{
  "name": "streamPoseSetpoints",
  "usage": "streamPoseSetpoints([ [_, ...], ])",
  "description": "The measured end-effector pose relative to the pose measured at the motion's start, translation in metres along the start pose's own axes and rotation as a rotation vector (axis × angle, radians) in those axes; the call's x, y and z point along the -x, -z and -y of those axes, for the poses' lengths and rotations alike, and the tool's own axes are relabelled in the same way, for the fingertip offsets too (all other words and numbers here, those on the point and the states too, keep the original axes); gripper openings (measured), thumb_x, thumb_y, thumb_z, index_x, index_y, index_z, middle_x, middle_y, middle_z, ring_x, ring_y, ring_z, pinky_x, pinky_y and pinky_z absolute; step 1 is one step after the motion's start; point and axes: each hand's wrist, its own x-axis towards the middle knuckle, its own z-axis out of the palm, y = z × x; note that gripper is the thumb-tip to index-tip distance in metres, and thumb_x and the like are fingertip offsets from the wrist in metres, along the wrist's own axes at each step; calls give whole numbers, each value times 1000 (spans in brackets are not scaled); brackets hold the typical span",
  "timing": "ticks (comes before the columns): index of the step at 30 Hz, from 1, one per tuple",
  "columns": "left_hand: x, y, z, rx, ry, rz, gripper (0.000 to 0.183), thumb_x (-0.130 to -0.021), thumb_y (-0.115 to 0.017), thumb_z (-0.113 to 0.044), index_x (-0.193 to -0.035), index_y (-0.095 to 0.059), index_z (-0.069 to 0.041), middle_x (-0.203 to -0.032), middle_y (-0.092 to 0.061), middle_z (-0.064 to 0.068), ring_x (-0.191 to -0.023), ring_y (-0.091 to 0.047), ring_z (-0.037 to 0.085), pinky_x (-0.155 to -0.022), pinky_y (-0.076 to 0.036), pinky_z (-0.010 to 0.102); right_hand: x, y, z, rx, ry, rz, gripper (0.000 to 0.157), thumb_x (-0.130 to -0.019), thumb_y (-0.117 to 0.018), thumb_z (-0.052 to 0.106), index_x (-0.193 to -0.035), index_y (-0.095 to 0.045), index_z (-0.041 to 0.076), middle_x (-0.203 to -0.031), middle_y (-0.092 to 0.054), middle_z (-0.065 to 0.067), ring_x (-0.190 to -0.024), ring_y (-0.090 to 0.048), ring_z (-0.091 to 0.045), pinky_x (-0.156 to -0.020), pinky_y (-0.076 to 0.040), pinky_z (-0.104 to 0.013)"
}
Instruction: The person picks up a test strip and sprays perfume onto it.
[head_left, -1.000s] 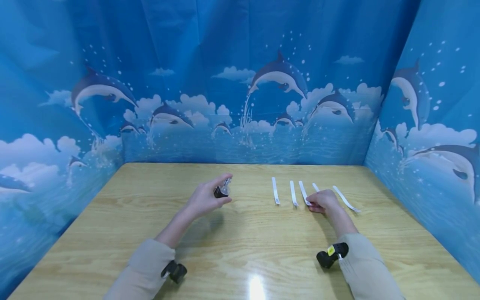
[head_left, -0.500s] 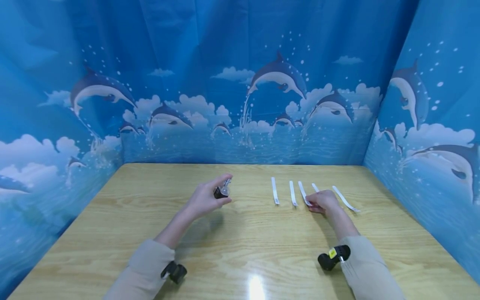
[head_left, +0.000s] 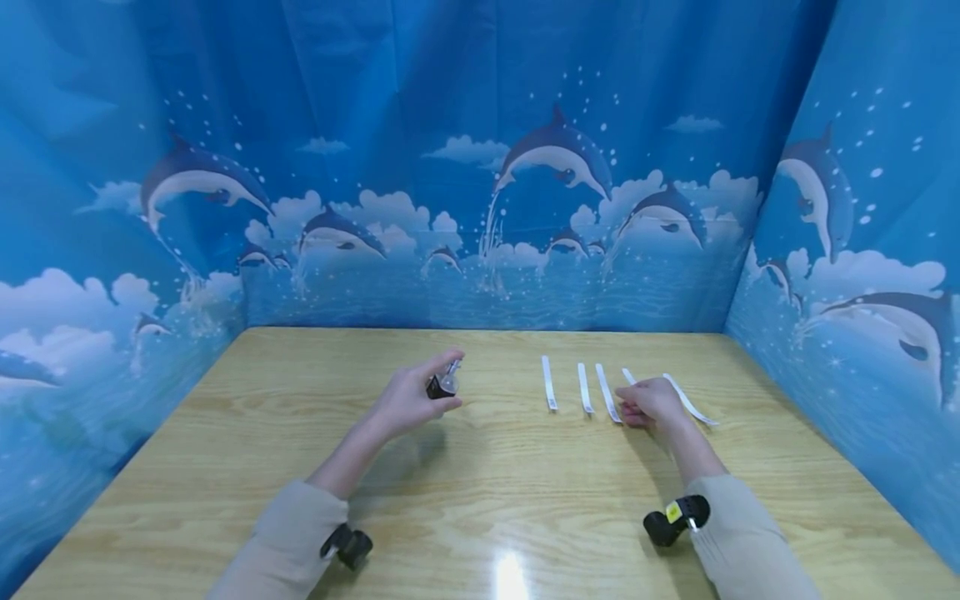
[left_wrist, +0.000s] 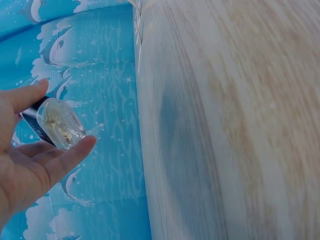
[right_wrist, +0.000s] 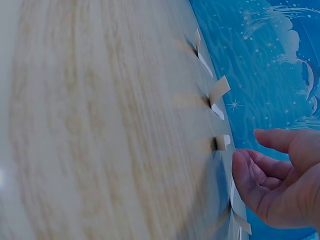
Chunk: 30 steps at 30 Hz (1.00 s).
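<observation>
My left hand (head_left: 408, 402) holds a small glass perfume bottle (left_wrist: 62, 122) with a black side, gripped between thumb and fingers and raised above the table. Several white paper strips (head_left: 585, 389) lie in a row on the right half of the table, their near ends bent upward in the right wrist view. Beside the third strip (head_left: 607, 393) is my right hand (head_left: 652, 402), fingers loosely curled and thumb apart, with nothing seen between them. It hides part of the fourth strip (head_left: 628, 376). The rightmost strip (head_left: 688, 400) is curved.
The wooden table (head_left: 450, 500) reaches back to a blue curtain (head_left: 450, 208) printed with dolphins. Another curtain side (head_left: 862, 275) stands along the right edge. Small black cameras are strapped to both sleeves.
My right hand has let go of the third strip and shifted slightly right, so the strip's near end now shows. The left hand with the perfume bottle stays in place.
</observation>
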Motion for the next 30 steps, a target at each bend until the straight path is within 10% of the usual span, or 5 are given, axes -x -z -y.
streamPoseSetpoints([
  [30, 1, 2, 2, -1, 0, 11, 67, -81, -73, -20, -140, -43, -26, -128, -55, 10, -89, -57, 20, -71, -44, 37, -1, -27, 11, 92, 46, 69, 27, -87, -62, 6, -103, -54, -14, -65, -60, -4, -51, -57, -7, -53, -51, -23],
])
